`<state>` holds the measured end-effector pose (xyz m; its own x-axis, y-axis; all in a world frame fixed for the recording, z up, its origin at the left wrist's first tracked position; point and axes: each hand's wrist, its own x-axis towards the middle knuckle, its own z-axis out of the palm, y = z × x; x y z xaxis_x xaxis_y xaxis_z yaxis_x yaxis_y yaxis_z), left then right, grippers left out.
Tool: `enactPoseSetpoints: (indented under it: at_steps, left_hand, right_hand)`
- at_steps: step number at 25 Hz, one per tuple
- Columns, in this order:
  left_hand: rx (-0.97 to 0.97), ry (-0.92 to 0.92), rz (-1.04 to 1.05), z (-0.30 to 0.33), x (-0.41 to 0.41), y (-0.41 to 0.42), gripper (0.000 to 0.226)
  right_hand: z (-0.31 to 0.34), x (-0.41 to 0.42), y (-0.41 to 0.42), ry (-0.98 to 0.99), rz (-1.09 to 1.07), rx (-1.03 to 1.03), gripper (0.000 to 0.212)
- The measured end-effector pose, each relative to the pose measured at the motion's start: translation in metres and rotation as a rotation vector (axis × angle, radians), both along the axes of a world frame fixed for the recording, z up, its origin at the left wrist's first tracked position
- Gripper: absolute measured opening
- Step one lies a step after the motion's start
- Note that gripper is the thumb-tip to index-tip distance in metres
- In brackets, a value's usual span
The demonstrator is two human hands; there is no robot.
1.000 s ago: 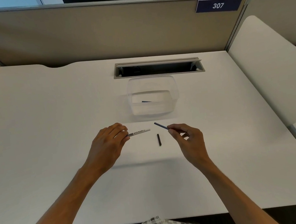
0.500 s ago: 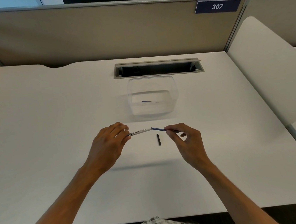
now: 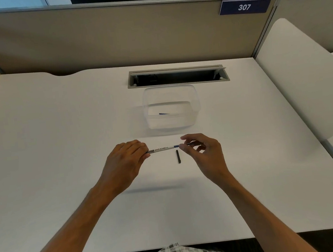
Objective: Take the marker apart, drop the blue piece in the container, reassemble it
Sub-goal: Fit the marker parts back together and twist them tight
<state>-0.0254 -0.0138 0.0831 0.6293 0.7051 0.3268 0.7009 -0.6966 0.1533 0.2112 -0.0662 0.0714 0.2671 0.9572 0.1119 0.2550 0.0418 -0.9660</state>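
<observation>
My left hand (image 3: 124,163) grips the left end of a white whiteboard marker barrel (image 3: 161,149), held level above the desk. My right hand (image 3: 203,152) pinches a thin dark-blue stick (image 3: 177,145) whose left end sits in the barrel's open right end; most of the stick is hidden by my fingers. A short black piece (image 3: 178,156) lies on the desk just below the barrel's right end. Behind stands a clear plastic container (image 3: 149,107) with a small blue piece (image 3: 164,113) on its bottom.
The white desk (image 3: 62,157) has an open cable slot (image 3: 178,76) behind the container and beige partition walls at the back and sides. A white panel (image 3: 300,75) rises at the right. A sign reads 307 (image 3: 244,6).
My right hand has moved left, bringing the blue stick from apart and tilted to level with the barrel and into its open end. My left hand has kept the barrel still.
</observation>
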Motion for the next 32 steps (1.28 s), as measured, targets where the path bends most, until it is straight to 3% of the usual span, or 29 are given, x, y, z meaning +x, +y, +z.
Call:
enactPoseSetpoints:
  at_steps: [4,9,13,20,24,28,32]
  left_hand:
    - [-0.056,0.000,0.026,-0.003,-0.001,0.001,0.030]
    - [-0.091,0.004,0.040,-0.004,0.000,0.004,0.031]
    - [-0.106,-0.006,0.037,-0.005,0.001,0.005,0.032]
    - [-0.129,-0.023,0.033,-0.008,0.003,0.009,0.032]
    - [-0.135,-0.047,0.034,-0.012,0.001,0.013,0.032]
    - [-0.227,-0.201,0.093,-0.020,0.002,0.015,0.027]
    - [-0.368,-0.341,0.143,-0.031,0.001,0.017,0.024]
  right_hand:
    - [0.005,-0.006,0.006,0.348,-0.110,-0.037,0.008]
    - [0.005,-0.012,0.007,0.489,-0.113,-0.063,0.010]
    - [0.004,-0.017,0.010,0.485,-0.122,-0.062,0.004]
    - [-0.003,-0.020,0.017,0.330,-0.064,-0.120,0.014]
    - [-0.018,-0.014,0.023,0.257,-0.145,-0.143,0.016]
    - [-0.049,-0.009,0.019,-0.204,-0.202,-0.234,0.006]
    - [-0.080,-0.008,0.015,-0.558,-0.137,-0.316,0.024]
